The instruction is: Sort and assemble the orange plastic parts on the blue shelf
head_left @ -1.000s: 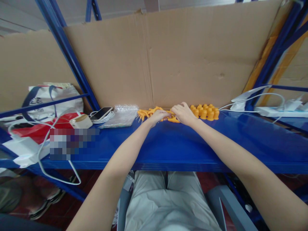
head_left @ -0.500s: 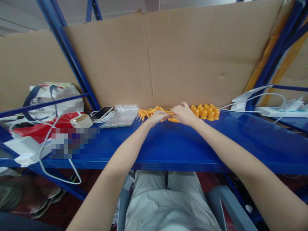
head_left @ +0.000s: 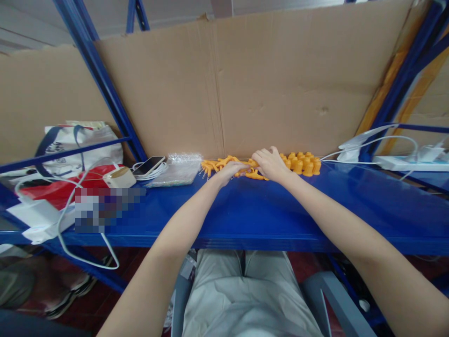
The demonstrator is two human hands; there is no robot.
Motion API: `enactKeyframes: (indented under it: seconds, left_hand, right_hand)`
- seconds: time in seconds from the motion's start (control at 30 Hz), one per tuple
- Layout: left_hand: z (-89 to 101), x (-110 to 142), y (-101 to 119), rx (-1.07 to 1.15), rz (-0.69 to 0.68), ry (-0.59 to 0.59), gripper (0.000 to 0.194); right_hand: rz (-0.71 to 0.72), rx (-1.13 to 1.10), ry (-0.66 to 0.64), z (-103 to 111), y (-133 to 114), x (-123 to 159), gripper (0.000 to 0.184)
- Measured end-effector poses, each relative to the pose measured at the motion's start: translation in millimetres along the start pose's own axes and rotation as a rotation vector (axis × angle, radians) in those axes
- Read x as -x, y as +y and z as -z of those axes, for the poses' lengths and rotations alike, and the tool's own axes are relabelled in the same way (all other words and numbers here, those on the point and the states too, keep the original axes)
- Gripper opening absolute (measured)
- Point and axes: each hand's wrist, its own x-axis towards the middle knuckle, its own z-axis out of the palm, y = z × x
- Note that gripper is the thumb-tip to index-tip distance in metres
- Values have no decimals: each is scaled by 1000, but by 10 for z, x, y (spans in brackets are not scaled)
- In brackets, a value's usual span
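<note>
At the back of the blue shelf my left hand (head_left: 231, 172) reaches in among orange pieces, its fingers closed on a small orange piece (head_left: 251, 163). My right hand (head_left: 271, 164) meets it from the other side, its fingers curled onto the same piece, which they partly hide. Just below the hands lies another slim orange piece (head_left: 256, 176). To the left is a pile of orange figures (head_left: 209, 166), with small metal chains at its edge. Close by on the right, several orange bell-shaped pieces (head_left: 306, 164) stand upright in rows.
Left of the pile lie clear plastic bags (head_left: 182, 169), a phone (head_left: 150, 165) on a coiled white cable, and a red bag (head_left: 52, 191) with chargers. A cardboard sheet (head_left: 273, 84) closes off the back. A power strip (head_left: 403, 163) lies at the right. Another person's legs show lower left.
My right hand has shifted slightly right and lifted a little, exposing more of the orange pieces between the hands. My left hand has barely moved.
</note>
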Motion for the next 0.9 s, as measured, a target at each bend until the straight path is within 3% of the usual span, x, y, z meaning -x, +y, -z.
enactKeyframes:
  seconds: [0.3, 0.53, 0.7, 0.83, 0.9]
  left_hand:
    - [37, -10, 34, 12, 42, 79, 35]
    - [75, -15, -3, -36, 56, 57, 26]
    - [200, -17, -68, -63, 53, 167, 26]
    - [282, -56, -163, -101, 8, 314, 25]
    - [310, -90, -213, -125, -47, 400, 22]
  right_hand:
    - [37, -33, -32, 44, 0, 43, 31]
    - [-22, -8, -58, 36, 95, 23, 26]
    - [-329, 42, -187, 181, 393, 115, 30]
    - [-652, 4, -505, 212, 641, 182, 38]
    - [-743, -21, -591, 168, 719, 208, 38]
